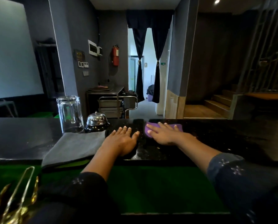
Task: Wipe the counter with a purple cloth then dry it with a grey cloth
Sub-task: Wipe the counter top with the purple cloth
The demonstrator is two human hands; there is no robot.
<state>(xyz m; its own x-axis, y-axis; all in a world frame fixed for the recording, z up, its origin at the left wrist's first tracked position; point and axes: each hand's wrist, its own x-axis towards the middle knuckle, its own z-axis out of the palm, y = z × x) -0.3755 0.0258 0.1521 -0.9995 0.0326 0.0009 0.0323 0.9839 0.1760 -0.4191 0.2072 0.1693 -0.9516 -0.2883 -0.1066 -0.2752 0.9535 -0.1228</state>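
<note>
A black speckled counter (224, 139) runs across the view. My right hand (163, 135) lies flat, fingers spread, pressing a small purple cloth (179, 126) onto the counter near its far edge; most of the cloth is hidden under the hand. My left hand (121, 140) rests palm down on the bare counter just left of it, fingers apart, holding nothing. A folded grey cloth (75, 147) lies on the counter to the left of my left hand, its near edge hanging over the counter's front.
An upturned glass (69, 111) and a chrome call bell (97, 120) stand behind the grey cloth. A green mat (151, 188) lies on the lower level in front. Gold bar tools (17, 194) lie at the lower left.
</note>
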